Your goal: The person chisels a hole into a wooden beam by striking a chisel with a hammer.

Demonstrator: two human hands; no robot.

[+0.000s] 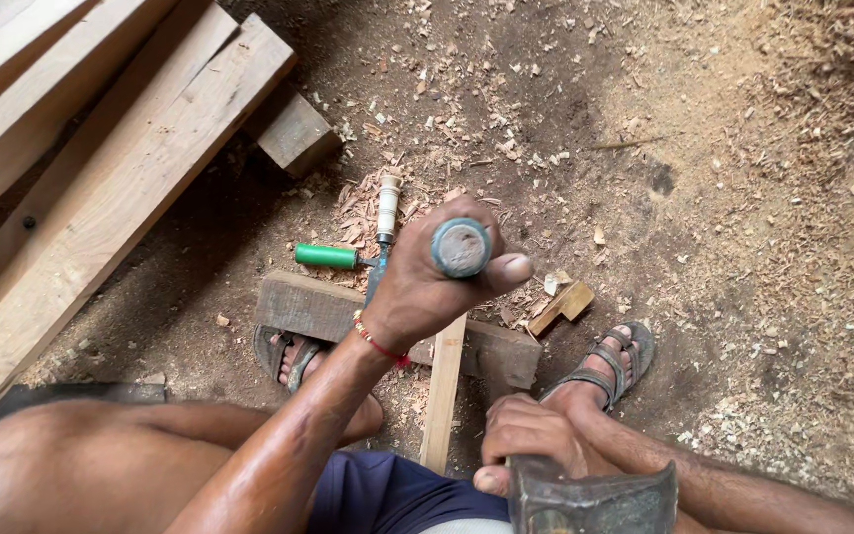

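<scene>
Head view, looking straight down onto a dirt floor (704, 198) covered with wood chips and sawdust. Left hand (427, 282) in a closed grip around a chisel handle (461, 247), whose round grey end faces the camera; blade hidden below the hand. Right hand (526, 440) closed around the head of an axe-like striking tool (590, 499) at the bottom edge, close to the body. A narrow wooden strip (443, 391) runs from between the knees up across a thick weathered block (323, 307), which lies crosswise in front of both sandalled feet. Open floor to the right and top; chips only. Left side blocked by stacked planks (101, 168) and an offcut (294, 133). Just beyond the block: a green-handled tool (326, 256), a pale-handled tool (387, 206), a small wood scrap (563, 305).
</scene>
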